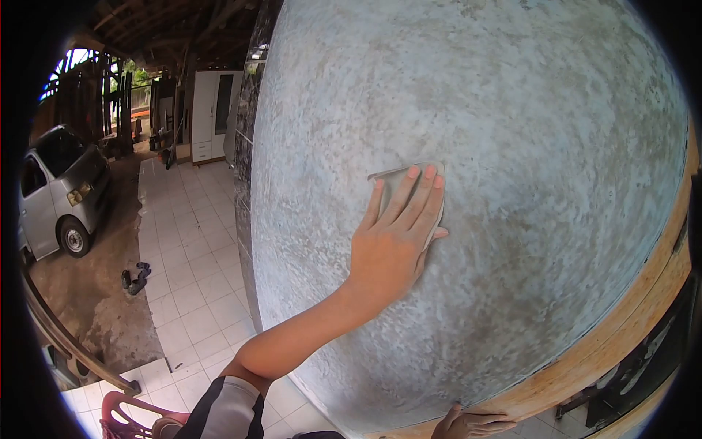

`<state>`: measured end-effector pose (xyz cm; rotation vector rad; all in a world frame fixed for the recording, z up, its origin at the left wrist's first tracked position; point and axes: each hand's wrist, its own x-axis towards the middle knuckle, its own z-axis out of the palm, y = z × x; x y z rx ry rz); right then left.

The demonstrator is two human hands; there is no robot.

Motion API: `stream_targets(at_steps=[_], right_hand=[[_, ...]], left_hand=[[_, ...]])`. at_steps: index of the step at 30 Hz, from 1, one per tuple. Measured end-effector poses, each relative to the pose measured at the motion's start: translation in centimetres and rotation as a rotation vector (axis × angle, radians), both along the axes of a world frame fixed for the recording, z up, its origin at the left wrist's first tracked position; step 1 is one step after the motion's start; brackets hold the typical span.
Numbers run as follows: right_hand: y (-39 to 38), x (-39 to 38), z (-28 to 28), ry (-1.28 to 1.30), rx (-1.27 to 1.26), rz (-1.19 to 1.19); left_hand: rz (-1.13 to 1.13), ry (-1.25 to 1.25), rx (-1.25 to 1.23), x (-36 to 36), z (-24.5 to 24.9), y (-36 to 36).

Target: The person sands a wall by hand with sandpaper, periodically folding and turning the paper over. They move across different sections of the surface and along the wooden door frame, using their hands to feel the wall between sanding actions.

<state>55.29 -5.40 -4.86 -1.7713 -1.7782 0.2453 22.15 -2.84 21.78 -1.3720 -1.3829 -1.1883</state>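
Observation:
My left hand (pixel 395 234) presses a folded sheet of sandpaper (pixel 387 183) flat against the wall (pixel 526 175). Its fingers are stretched upward over the sheet, and the thumb shows at the sheet's right edge. The wall is pale blue-grey, with blotchy darker patches around the hand. At the bottom of the view, my right hand (pixel 472 424) is partly cut off. Its fingers are stretched out to the right, beside the wooden frame (pixel 570 369), and nothing shows in it.
A dark tiled edge (pixel 245 146) bounds the wall on the left. White floor tiles (pixel 194 249) lead back to a white cabinet (pixel 210 113). A silver car (pixel 62 190) stands at far left, near sandals (pixel 135 278). A red chair (pixel 121 413) is at lower left.

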Motion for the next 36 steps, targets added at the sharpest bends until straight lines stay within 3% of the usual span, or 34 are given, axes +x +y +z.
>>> stream_targets(at_steps=[2, 4, 7, 14, 20, 24, 28, 33, 36], right_hand=[[0.5, 0.1, -0.6, 0.01, 0.035, -0.001], [0.9, 0.5, -0.8, -0.032, -0.093, -0.003], [0.6, 0.4, -1.2, 0.015, 0.053, 0.012], [1.0, 0.7, -1.4, -0.036, -0.05, -0.011], [0.7, 0.3, -1.5, -0.009, 0.126, 0.015], [0.7, 0.3, -1.3, 0.01, 0.105, 0.016], [0.6, 0.0, -1.0, 0.006, 0.092, -0.009], [1.5, 0.6, -1.6, -0.026, 0.002, -0.025], [1.0, 0.2, -1.3, -0.045, -0.001, -0.036]], left_hand=[[0.047, -0.009, 0.007, -1.4, 0.9, 0.0], [0.095, -0.03, 0.011, -1.5, 1.1, -0.2], [-0.022, -0.103, 0.033, -0.2, 0.6, -0.1], [0.015, -0.086, 0.042, -0.7, 0.8, 0.4], [0.014, -0.063, 0.088, -2.5, 3.2, 1.0], [0.031, -0.103, 0.138, -2.8, 5.4, 1.3], [-0.032, -0.054, 0.09, -1.6, 4.3, 1.0], [0.107, -0.093, 0.147, -3.1, 7.4, 1.5], [0.025, -0.078, 0.152, -1.9, 5.8, 1.4]])
